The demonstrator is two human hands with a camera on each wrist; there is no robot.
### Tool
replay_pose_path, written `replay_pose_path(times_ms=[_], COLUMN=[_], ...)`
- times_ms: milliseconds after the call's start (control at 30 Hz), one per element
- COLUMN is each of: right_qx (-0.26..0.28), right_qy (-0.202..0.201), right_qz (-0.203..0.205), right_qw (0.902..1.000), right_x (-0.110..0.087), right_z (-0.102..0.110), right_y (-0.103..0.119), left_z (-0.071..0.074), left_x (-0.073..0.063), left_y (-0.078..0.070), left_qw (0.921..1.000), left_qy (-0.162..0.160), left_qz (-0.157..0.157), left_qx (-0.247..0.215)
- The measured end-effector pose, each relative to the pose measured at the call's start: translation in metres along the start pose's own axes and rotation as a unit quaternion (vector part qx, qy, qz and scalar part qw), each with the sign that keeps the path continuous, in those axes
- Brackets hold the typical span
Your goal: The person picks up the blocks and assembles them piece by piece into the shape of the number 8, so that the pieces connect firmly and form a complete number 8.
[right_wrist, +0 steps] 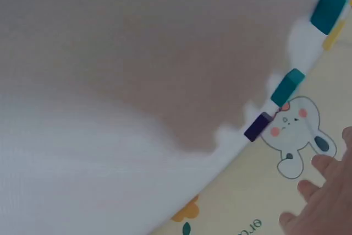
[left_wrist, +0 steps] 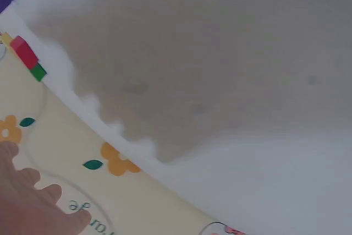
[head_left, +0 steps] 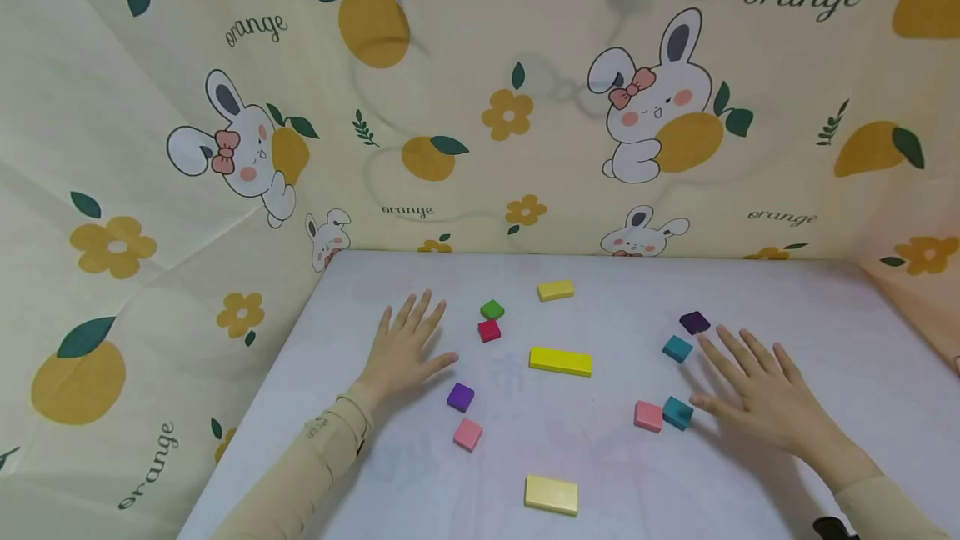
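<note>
My left hand (head_left: 405,354) is spread with straight fingers over the left of the white table, holding nothing. Nearest to it are a purple block (head_left: 461,397), a red block (head_left: 489,330) and a green block (head_left: 492,309); a pink block (head_left: 468,434) lies below the purple one. On the right, my right hand (head_left: 772,398) also has its fingers spread and holds nothing. Beside its fingertips lie a dark purple block (head_left: 695,322) and a teal block (head_left: 677,348). Close to its thumb, a second teal block (head_left: 678,412) sits against another pink block (head_left: 648,416).
Between the hands lies a long bright yellow block (head_left: 560,362). A shorter yellow block (head_left: 556,290) is farther back, and a pale yellow block (head_left: 551,495) is near the front. Behind the table (head_left: 420,490) hangs a printed cloth (head_left: 465,40) with rabbits and oranges.
</note>
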State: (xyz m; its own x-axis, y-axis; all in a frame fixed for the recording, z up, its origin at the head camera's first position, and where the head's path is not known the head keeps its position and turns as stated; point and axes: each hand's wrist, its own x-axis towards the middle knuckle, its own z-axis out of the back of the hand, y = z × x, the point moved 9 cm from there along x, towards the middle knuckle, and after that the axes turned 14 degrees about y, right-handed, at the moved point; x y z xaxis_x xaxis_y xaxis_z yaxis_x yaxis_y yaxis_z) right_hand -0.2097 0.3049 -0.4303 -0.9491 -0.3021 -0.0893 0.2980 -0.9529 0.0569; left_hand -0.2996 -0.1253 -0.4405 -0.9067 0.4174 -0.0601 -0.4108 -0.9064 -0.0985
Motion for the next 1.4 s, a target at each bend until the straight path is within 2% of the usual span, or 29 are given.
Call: replay_pose_path(times_ms=[100, 233, 367, 467, 567, 733, 967, 1200, 1400], right_qx=[0.018, 0.036, 0.039, 0.042, 0.048, 0.052, 0.058, 0.052, 0.049], right_qy=[-0.01, -0.041, -0.064, -0.047, -0.009, 0.036, 0.063, 0.087, 0.086], right_qz=[0.02, 0.053, 0.079, 0.084, 0.09, 0.114, 0.124, 0.104, 0.106], right_qw=[0.9996, 0.9971, 0.994, 0.9945, 0.9947, 0.9915, 0.9886, 0.9894, 0.9894], right_x=[0.0, 0.002, 0.006, 0.01, 0.016, 0.023, 0.026, 0.03, 0.032], right_z=[0.008, 0.024, 0.036, 0.035, 0.028, 0.011, -0.001, -0.006, -0.006], right_y=[0.009, 0.025, 0.043, 0.053, 0.06, 0.069, 0.078, 0.08, 0.084], left_z=[0.008, 0.023, 0.033, 0.029, 0.02, 0.009, -0.009, -0.016, -0.019], left_x=[0.002, 0.005, 0.012, 0.021, 0.031, 0.043, 0.058, 0.063, 0.067], left_y=[-0.009, -0.03, -0.056, -0.074, -0.091, -0.111, -0.124, -0.134, -0.134], left_qw=[0.9994, 0.9959, 0.9923, 0.9927, 0.9917, 0.9882, 0.987, 0.9852, 0.9858], left_qy=[-0.028, -0.071, -0.08, -0.045, -0.005, 0.039, 0.084, 0.096, 0.102], left_qz=[-0.019, -0.056, -0.095, -0.112, -0.129, -0.148, -0.136, -0.142, -0.132], left_qx=[0.009, 0.006, -0.008, -0.011, -0.002, -0.011, -0.017, 0.0, -0.017])
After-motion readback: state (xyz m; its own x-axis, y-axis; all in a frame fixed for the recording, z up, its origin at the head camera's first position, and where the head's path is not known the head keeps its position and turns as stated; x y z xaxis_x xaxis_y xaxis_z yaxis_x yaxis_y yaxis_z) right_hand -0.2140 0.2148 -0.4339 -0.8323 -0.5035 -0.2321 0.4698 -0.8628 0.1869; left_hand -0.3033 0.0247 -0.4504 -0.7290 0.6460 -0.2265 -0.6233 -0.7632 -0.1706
